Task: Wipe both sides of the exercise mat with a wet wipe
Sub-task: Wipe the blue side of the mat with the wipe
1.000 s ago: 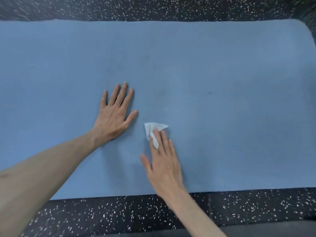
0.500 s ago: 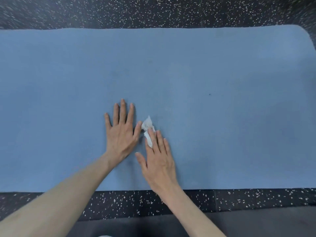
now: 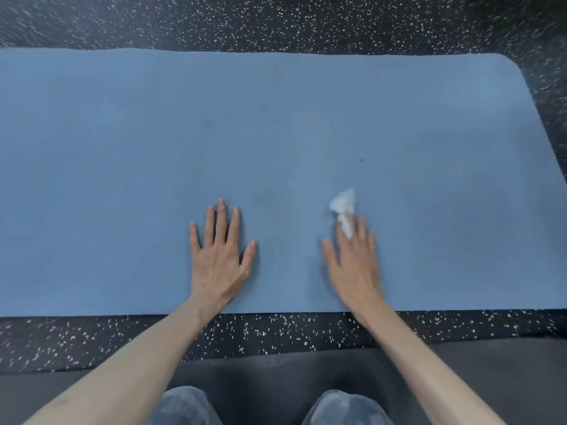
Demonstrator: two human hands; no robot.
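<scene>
Two bare hands rest on a blue exercise mat (image 3: 306,124) that lies flat across a black rubber floor (image 3: 276,23) flecked with white. The left hand (image 3: 219,259) lies palm down near the mat's near edge, its fingers straight and slightly spread, the thumb angled out to the side, holding nothing. The right hand (image 3: 352,265) is also palm down, a little blurred, its fingers stretched forward and close together. A crumpled white wet wipe (image 3: 343,207) sits on the mat at the tips of those fingers: most of it bunches just beyond them, and a thin strip of it runs back between two of the fingers, so the wipe is held against the mat by straight fingers. Whether the fingers also nip that strip cannot be told through the blur. The two hands are well apart, with bare mat between them. A small dark speck (image 3: 362,160) marks the mat beyond the wipe. The mat's far right corner is rounded. At the bottom of the view are two knees in grey mottled fabric (image 3: 343,407) on a plain dark strip of flooring (image 3: 276,372).
</scene>
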